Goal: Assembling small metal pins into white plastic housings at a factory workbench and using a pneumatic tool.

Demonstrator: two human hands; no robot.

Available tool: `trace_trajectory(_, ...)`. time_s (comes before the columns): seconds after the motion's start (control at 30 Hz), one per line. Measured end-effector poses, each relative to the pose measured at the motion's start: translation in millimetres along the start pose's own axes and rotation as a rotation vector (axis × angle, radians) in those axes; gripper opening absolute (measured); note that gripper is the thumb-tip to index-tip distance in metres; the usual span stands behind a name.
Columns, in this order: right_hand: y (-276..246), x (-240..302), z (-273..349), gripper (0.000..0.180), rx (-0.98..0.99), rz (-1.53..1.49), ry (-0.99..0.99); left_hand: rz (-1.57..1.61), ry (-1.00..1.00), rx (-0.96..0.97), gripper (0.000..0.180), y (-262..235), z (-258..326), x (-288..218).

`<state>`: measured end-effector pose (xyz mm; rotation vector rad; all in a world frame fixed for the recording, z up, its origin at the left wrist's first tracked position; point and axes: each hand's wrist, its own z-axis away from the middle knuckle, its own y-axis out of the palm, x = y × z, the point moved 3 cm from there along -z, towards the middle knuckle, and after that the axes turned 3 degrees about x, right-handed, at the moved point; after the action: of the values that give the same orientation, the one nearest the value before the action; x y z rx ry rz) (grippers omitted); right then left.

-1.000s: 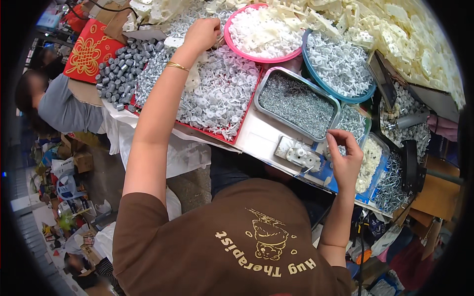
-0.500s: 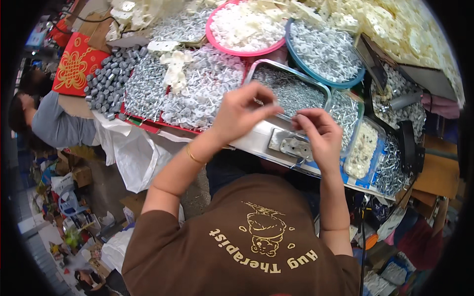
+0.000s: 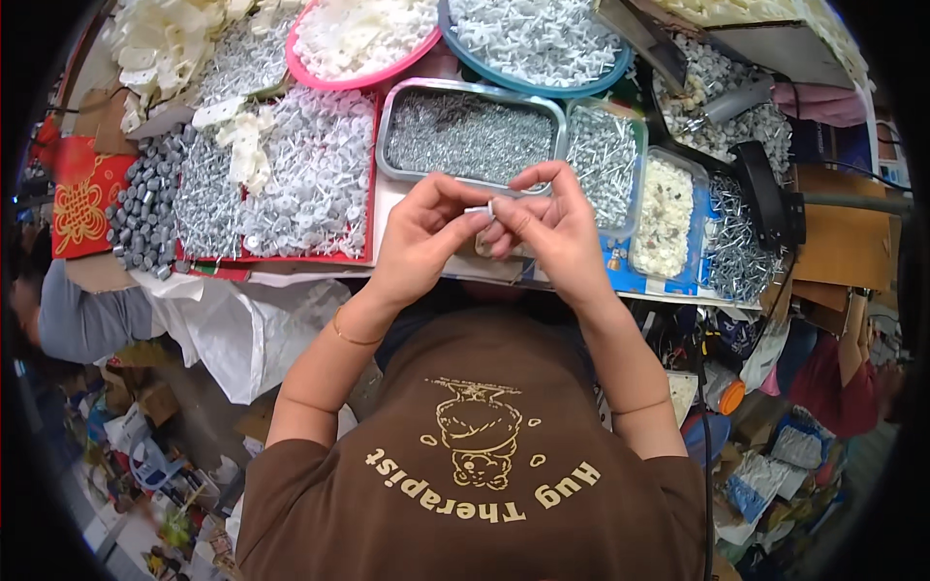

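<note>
Holding a small pale pin (image 3: 478, 209) at their fingertips, the left hand (image 3: 415, 235) and right hand (image 3: 550, 225) meet above the near edge of the table (image 3: 386, 196), by the near rim of the metal tray (image 3: 475, 87). The pin's long axis seems to run roughly left to right, from 1 hand toward the other, its wider end by the right thumb, so neither hand is clearly nearer. The left thumb and forefinger are pinched on its shank; the right fingers curl in close, but whether they grip or merely touch it cannot be told.
</note>
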<state>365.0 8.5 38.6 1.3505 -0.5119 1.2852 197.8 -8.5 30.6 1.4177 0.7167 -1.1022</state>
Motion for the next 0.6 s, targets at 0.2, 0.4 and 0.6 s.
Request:
trace_trajectory(0.2,-18,18,30,0.027,-0.192,0.505,-0.289,-1.001,0.513,0.164,0.014,5,23,-5)
trace_trajectory(0.4,-4,11,26,0.028,0.059,1.355,-0.634,-1.462,0.728,0.181,0.013,15,24,6)
trace_trajectory(0.6,4,15,16,0.022,0.163,1.419,-0.508,-1.355,0.458,-0.042,0.016,18,21,-6)
